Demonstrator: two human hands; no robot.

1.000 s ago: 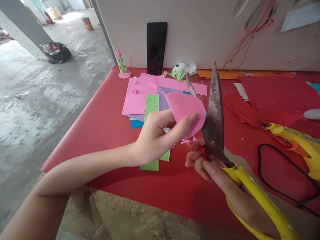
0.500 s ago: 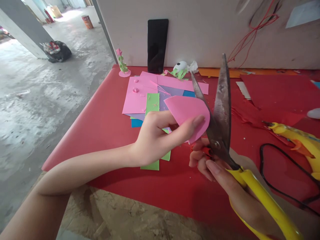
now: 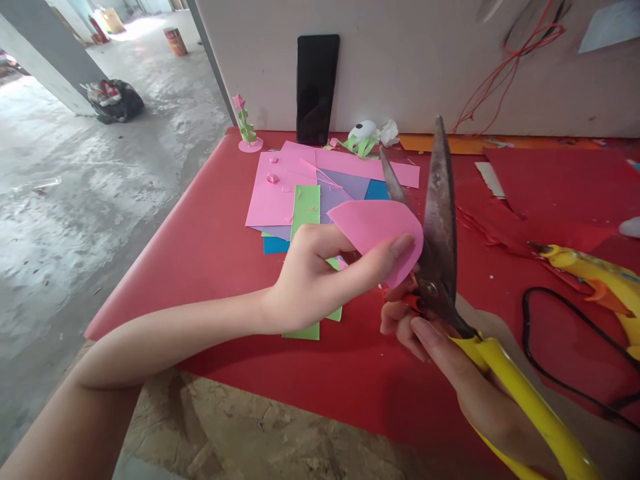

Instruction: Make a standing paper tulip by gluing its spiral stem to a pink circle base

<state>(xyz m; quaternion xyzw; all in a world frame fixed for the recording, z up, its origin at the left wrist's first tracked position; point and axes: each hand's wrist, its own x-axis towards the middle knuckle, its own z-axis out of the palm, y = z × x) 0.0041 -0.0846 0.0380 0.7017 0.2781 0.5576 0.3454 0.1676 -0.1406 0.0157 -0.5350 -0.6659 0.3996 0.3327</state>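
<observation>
My left hand (image 3: 325,277) pinches a pink paper piece (image 3: 377,223), rounded on the right and pointed at its upper left. Around the yellow handles of a pair of scissors (image 3: 440,220) my right hand (image 3: 450,360) is closed. The dark blades stand apart, pointing up, with one passing behind the paper's right edge. A small red thing shows near my right fingertips, but I cannot make out what it is. Below the hands lie pink sheets (image 3: 275,207), a purple sheet (image 3: 340,183) and green strips (image 3: 306,200), with small pink scraps on top.
A black phone (image 3: 317,90) leans on the wall behind the red table (image 3: 200,267). Left of it stands a small paper flower (image 3: 244,123); right of it sits a white ball-shaped piece (image 3: 364,131). A yellow glue gun (image 3: 590,270) with a black cord (image 3: 527,340) lies at right.
The scissor blades have drawn somewhat closer together and shifted slightly left and down. The pink piece sits a little further right and lower against them. Both hands keep their grips.
</observation>
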